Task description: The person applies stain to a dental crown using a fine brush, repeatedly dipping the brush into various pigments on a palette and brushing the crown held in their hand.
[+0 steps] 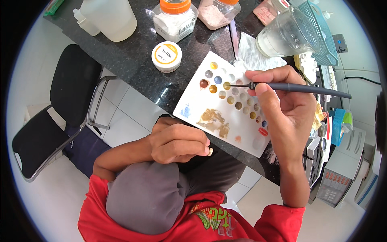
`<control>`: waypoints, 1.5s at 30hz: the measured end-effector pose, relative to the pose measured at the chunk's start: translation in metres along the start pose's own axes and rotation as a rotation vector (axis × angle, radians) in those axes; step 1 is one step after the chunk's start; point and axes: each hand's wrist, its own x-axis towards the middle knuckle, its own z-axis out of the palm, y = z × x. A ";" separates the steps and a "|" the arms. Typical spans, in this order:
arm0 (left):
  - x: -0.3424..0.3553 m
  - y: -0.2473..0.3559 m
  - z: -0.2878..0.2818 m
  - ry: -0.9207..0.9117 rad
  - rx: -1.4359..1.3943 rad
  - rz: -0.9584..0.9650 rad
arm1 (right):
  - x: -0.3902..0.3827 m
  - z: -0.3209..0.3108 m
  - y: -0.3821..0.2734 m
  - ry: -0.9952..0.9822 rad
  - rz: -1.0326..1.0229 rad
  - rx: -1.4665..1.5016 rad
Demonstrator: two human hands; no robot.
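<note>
Between the thumb and fingers of my right hand is a fine-tipped brush with a dark handle. Its tip is at an olive-yellow well of the white mixing palette; whether it touches the paint cannot be made out. Rows of small wells hold yellow, brown, blue and grey colours. Smears of brown paste and a blue smear lie on the palette's flat part. My left hand is closed near the table edge, pinching a tiny cream-coloured piece like a dental crown, mostly hidden by the fingertips.
A white round jar stands left of the palette. Behind are powder jars with orange lids, a clear cup on crumpled tissue, tweezers and a plastic bottle. A black chair stands at left.
</note>
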 end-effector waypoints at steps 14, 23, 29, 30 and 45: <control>0.001 0.002 -0.002 -0.029 0.013 -0.021 | 0.000 0.001 -0.001 -0.003 0.014 -0.029; 0.001 0.002 -0.002 -0.028 0.002 -0.023 | 0.000 0.001 0.000 0.001 0.013 -0.039; 0.002 0.001 0.001 -0.002 -0.007 -0.015 | 0.000 -0.002 0.000 0.005 -0.009 -0.005; 0.001 0.002 0.001 0.003 -0.001 -0.017 | -0.002 -0.001 -0.002 0.013 -0.023 -0.009; -0.008 0.010 0.006 0.074 -0.030 -0.171 | -0.100 0.011 0.008 0.128 -0.391 0.207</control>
